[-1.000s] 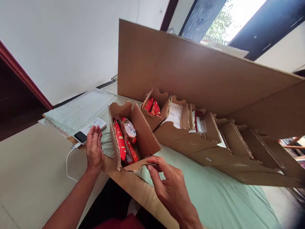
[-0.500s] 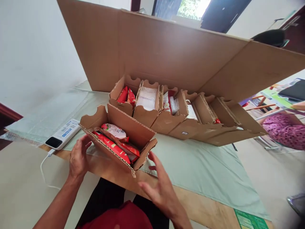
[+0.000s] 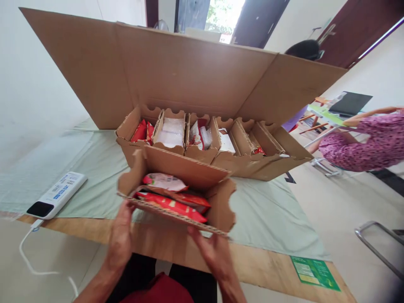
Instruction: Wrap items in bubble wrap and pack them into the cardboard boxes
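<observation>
An open cardboard box (image 3: 221, 206) is tilted toward me above the table's front edge. Inside it lie red snack packets (image 3: 176, 207) and a white-and-pink packet (image 3: 166, 182). My left hand (image 3: 120, 240) grips the box's near wall at the left, its fingertips hidden beneath. At the near right, my right hand (image 3: 213, 252) holds the lower edge, thumb against the front wall. Just behind stands a row of cardboard bins (image 3: 202, 155), holding red packets (image 3: 143, 131), clear-wrapped white items (image 3: 171, 131) and other packages.
A tall cardboard panel (image 3: 195, 71) rises behind the bins. On the pale green cloth (image 3: 265, 214), a white power bank (image 3: 58, 195) with a cable lies at left. A green printed sheet (image 3: 314, 272) is at the front right edge. Another person in a pink patterned top (image 3: 362, 143) sits at right.
My right hand has moved from beside the box's right end to grip its near edge. The box has turned and tilted toward me. The head view has shifted right.
</observation>
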Demonstrator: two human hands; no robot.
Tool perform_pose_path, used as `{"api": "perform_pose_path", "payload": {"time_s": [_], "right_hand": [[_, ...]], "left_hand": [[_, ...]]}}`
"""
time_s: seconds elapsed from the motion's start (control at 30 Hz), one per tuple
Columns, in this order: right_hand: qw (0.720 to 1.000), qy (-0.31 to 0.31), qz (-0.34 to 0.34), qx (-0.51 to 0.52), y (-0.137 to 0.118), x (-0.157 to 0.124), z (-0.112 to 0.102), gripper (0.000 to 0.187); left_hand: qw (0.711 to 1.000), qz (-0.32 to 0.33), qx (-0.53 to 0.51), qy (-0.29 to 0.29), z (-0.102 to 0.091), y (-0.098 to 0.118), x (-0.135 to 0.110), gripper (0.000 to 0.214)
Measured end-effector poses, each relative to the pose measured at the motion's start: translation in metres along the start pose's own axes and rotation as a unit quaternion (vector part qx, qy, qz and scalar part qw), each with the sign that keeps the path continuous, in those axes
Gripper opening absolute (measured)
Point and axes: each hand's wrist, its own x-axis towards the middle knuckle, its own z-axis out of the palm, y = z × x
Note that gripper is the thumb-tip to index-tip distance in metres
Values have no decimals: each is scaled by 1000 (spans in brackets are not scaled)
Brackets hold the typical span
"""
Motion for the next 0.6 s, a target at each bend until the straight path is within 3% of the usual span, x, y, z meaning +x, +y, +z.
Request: {"api": "perform_pose_path", "payload": {"time_s": [0.1,0.23,0.33,0.4,0.47,0.53,0.6], "right_hand": [[996,63,57,26,36,14,-61,46],[978,146,141,40,96,32,-140,54],[957,206,193,62,132,43,-172,59],[942,263,197,63,146,46,-173,62],[926,316,199,58,152,42,-162,70],[915,332,225,51,153,30,-145,80],[906,334,259,39,148,12,-126,87]], "left_hand": [[994,-37,-5,-103,64,-10,-25,56],[959,-30,28,-281,149,-9,-38,62],[924,11,53,-380,193,-10,-34,66],[899,23,86,-428,204,-17,-27,65],[888,27,119,-443,199,-26,-16,63],[899,38,143,-411,178,-33,-2,59],[923,57,164,-344,146,-36,16,54]]}}
